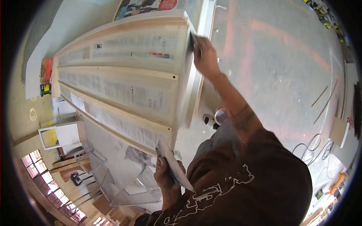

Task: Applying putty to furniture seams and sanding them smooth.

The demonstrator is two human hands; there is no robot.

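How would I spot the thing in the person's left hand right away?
Find the long pale wooden frame with printed paper inside it. By its lower corner nearest the brown shirt, the left hand grips a flat, light-grey piece. Its broad pale face sets it apart from the dark piece in the right hand.

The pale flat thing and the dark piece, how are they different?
The flat thing in the left hand is pale grey; the dark piece in the right hand looks blackish. The flat thing shows a long face; the dark piece, only a sliver. The flat thing is near the shirt, the dark piece at the end of the wooden frame. Both are handheld.
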